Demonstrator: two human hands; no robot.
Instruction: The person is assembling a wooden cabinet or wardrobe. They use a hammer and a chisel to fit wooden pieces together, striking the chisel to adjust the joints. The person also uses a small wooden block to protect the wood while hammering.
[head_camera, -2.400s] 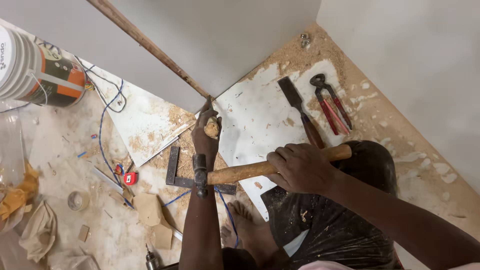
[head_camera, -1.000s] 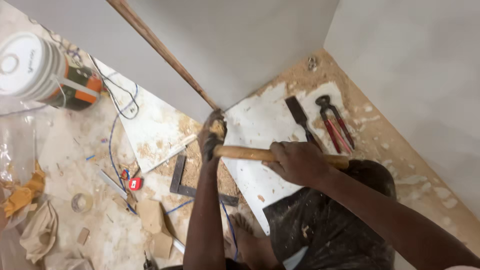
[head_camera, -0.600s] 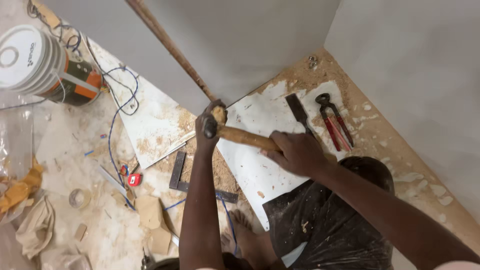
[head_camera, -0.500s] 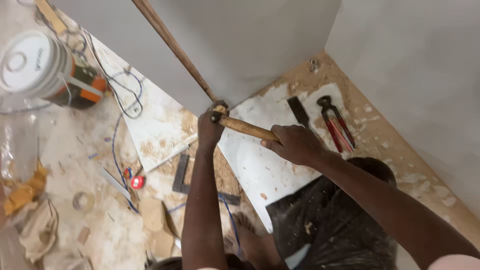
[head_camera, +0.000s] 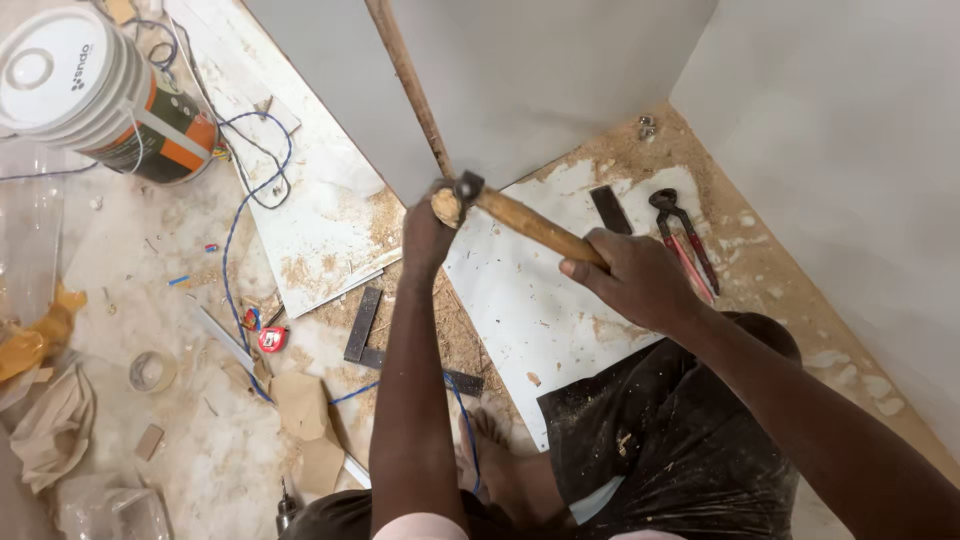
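At the bottom edge of the grey upright panel, left hand is closed around a wooden-handled chisel. Right hand grips the brown wooden handle of a hammer; its dark metal head touches the chisel top. Red-handled pincers lie nearby on the sawdust-strewn floor.

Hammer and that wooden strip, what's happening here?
A person crouched on the floor holds a wooden-handled hammer in the right hand, its head right at the left hand. The left hand grips something small against the lower end of a long wooden strip running along a grey panel. Pincers and a chisel lie on a white board strewn with sawdust. A steel square and a paint bucket sit further left.
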